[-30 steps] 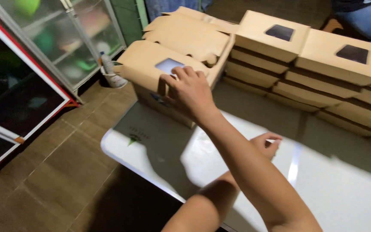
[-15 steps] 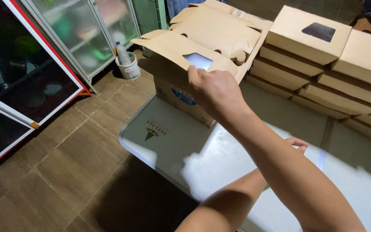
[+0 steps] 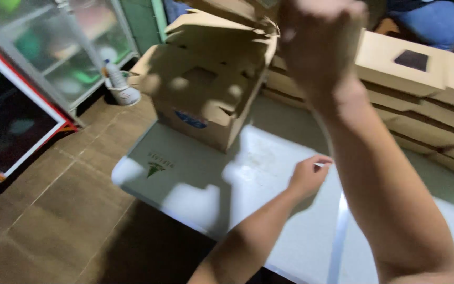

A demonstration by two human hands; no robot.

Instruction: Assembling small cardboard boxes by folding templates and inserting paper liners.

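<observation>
My right hand (image 3: 316, 44) is raised high and blurred, its fingers curled on the edge of a flat brown cardboard box blank (image 3: 222, 21) that tilts up off the pile. The pile lies on a large open brown carton (image 3: 200, 105) at the back of a white folding table (image 3: 185, 179). My left hand (image 3: 308, 176) rests on the tabletop, fingers curled in, with a small pale sliver at the fingertips that I cannot make out. Stacked brown boxes with dark windows in their lids (image 3: 395, 68) stand behind my right arm.
To the left, a brown tiled floor (image 3: 43, 210) runs up to a glass-fronted cabinet with a red and white frame (image 3: 53, 52). A white bottle in a cup (image 3: 119, 87) stands on the floor beside the carton. Something blue (image 3: 437, 21) lies at the back right.
My right hand has risen from the windowed blank on the pile to near the top of the view, lifting cardboard with it. The view has shifted right. My left hand stays on the table.
</observation>
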